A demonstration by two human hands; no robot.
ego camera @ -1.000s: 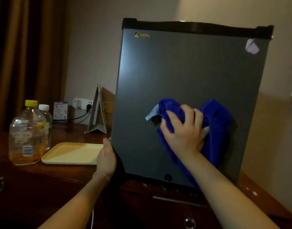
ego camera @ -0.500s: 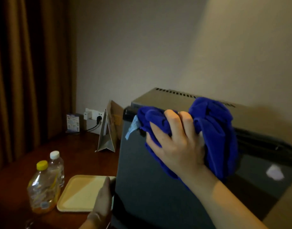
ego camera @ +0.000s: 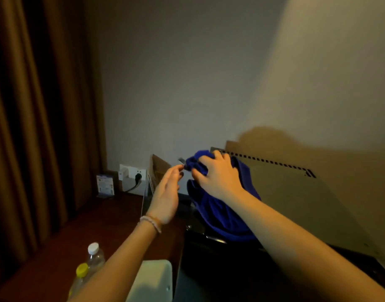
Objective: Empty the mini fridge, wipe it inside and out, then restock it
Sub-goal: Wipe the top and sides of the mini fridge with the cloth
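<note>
right hand [ego camera: 217,177]: fingers clenched on blue cloth [ego camera: 220,212] atop mini fridge [ego camera: 296,197] | left hand [ego camera: 165,192]: fingers released beside cloth | cloth: soft, light, likely bunches; grip gathered folds

The soft cloth [ego camera: 220,212] is deep blue. The fridge's flat metal top [ego camera: 296,192] is tan with a row of small dark holes. One clear plastic bottle [ego camera: 95,256] has a white cap, the other clear plastic bottle [ego camera: 79,277] a yellow cap. The long curtain [ego camera: 41,105] is brown.
</note>
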